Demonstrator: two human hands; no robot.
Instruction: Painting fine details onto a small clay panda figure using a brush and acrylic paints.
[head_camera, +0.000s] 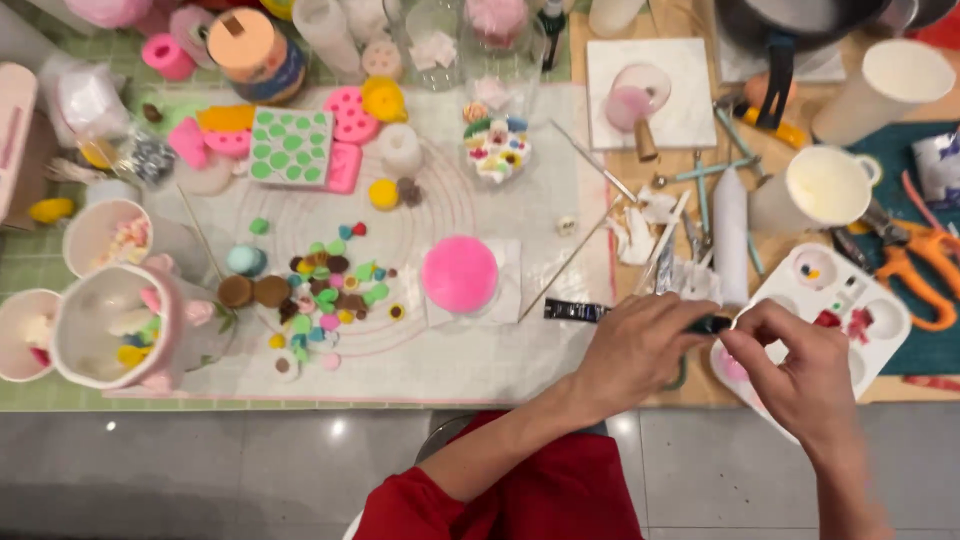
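My left hand (640, 350) is closed around a slim black tube (575, 311) that sticks out to the left of my fist, low over the table's front edge. My right hand (790, 365) meets it from the right, thumb and forefinger pinching the tube's dark end (716, 323). Both hands hover over the near left corner of a white paint palette (880, 325) with small wells holding bits of colour. Whether the tube's end is a cap I cannot tell.
A round pink dome (460, 273) sits on a white silicone mat (420, 215) beside several small coloured pieces (330, 285). Left stands a pink mug (115, 325). Right of the mat are a white bottle (730, 235), a white cup (825, 187) and orange scissors (915, 265).
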